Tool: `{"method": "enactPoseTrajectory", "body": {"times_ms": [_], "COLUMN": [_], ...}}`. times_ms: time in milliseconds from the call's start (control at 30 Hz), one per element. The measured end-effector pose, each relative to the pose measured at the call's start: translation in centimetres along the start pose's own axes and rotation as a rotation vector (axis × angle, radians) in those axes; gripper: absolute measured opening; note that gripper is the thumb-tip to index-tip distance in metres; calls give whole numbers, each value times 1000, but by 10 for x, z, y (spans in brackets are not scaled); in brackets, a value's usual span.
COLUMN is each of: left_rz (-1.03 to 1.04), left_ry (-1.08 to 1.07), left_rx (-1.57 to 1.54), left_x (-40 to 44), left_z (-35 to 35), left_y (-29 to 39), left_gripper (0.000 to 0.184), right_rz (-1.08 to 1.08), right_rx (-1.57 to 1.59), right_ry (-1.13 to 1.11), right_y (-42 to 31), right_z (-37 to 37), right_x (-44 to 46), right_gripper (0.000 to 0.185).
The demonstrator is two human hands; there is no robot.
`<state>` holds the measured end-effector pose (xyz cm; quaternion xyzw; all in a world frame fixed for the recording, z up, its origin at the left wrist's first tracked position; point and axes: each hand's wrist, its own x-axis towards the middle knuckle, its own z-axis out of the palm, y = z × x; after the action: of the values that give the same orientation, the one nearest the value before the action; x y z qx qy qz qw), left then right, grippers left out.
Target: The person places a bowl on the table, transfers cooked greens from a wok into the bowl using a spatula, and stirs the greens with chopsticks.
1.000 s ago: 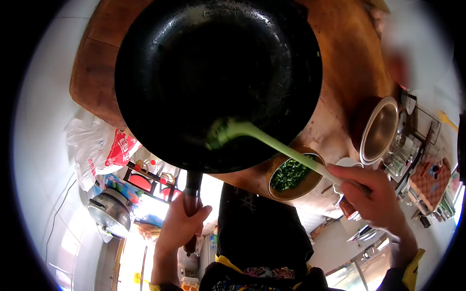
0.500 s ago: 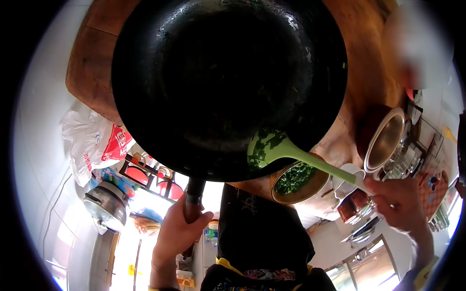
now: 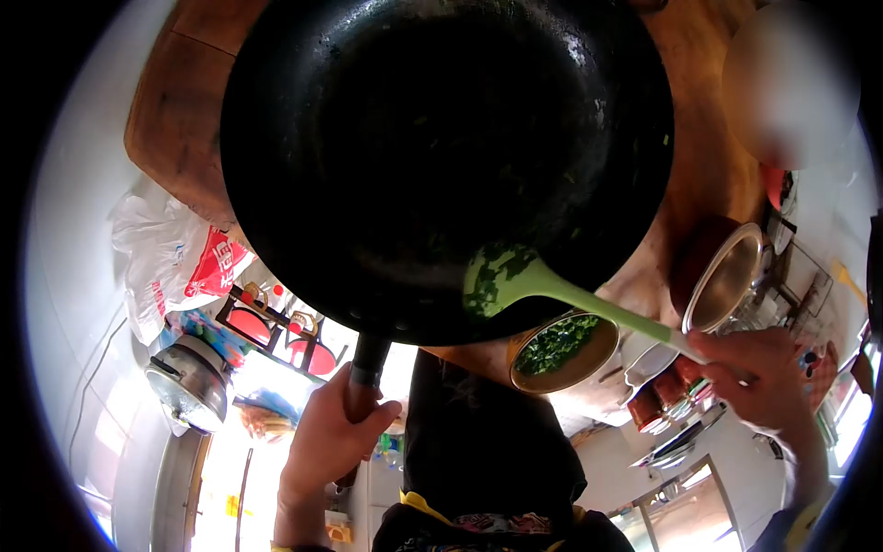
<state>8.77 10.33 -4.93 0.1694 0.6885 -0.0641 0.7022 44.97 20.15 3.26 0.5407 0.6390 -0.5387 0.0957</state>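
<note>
**Across the table (image 3: 179, 110): wok (image 3: 446, 166) gripped in one hand, green ladle (image 3: 575, 294) in the other**

Over the middle of the wooden table, the wide black wok covers most of the surface, its near rim reaching the table's near edge and its handle (image 3: 370, 357) pointing out past that edge towards the person. Whether its base rests on the wood cannot be told. The left hand (image 3: 326, 432) is closed firmly around the handle, fingers wrapped and thumb laid against it.

Off the near right part of the table, the right hand (image 3: 756, 375) has its fingers curled around the end of the green ladle. The ladle slants up to the left, its head over the wok's inner wall close to the near right rim; dark leafy scraps cling to the head. A few small green bits dot the wok, whose centre is too dark to read.

Just below that rim, by the table's near edge, sits a brown bowl (image 3: 600, 352) with chopped greens (image 3: 555, 352) inside. By the right edge stands a dark red pot (image 3: 731, 276) with a silvery rim, tilted in this view. Nearer the person are a white vessel (image 3: 644, 361) and some red jars (image 3: 647, 410). Beyond the table's left edge are a white plastic bag (image 3: 152, 248) with red print and a lidded metal pot (image 3: 189, 396).
</note>
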Motion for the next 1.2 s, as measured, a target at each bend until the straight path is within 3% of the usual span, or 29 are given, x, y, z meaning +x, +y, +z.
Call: {"method": "enactPoseTrajectory", "body": {"times_ms": [100, 167, 300, 400, 567, 633, 700, 767, 1000, 1133, 1200], "left_rz": [-18, -27, -16, 65, 2, 0, -2, 6, -2, 8, 33], "left_ry": [-25, -37, -76, -84, -79, -81, -82, -75, -19, -71, -86], "left_rx": [-13, -27, -68, -39, -26, -39, -76, -87, 35, -61, -68], "left_x": [2, 1, 2, 4, 3, 4, 4, 2, -1, 1, 1], "left_z": [-1, 0, -3, -4, -4, -3, -1, 1, -4, -7, -7], "left_y": [-2, 2, -3, -9, -2, -5, -7, -2, 7, 3, 4], "left_gripper": [22, 22, 23, 23, 23, 23, 22, 20, 22, 23, 25], "right_rz": [-100, -198, -267, -119, -13, 158, 218, 74, 38, 83, -232], "right_rx": [-141, -36, -135, -176, -26, 439, 552, 374, -52, 260, 177], "right_ry": [30, 59, 58, 2, 80, -2, -57, -50, -11, -7, 105], "right_y": [-9, -10, -20, -18, -19, -20, -21, -22, -10, -19, -24], "right_z": [-8, 16, 54, 37, 17, 30, 50, 60, -16, 5, 38], "right_x": [18, 40, 56, 30, 15, 31, 44, 46, 9, 41, 65], "right_gripper": [31, 36, 35, 33, 31, 32, 32, 31, 29, 29, 31]}}
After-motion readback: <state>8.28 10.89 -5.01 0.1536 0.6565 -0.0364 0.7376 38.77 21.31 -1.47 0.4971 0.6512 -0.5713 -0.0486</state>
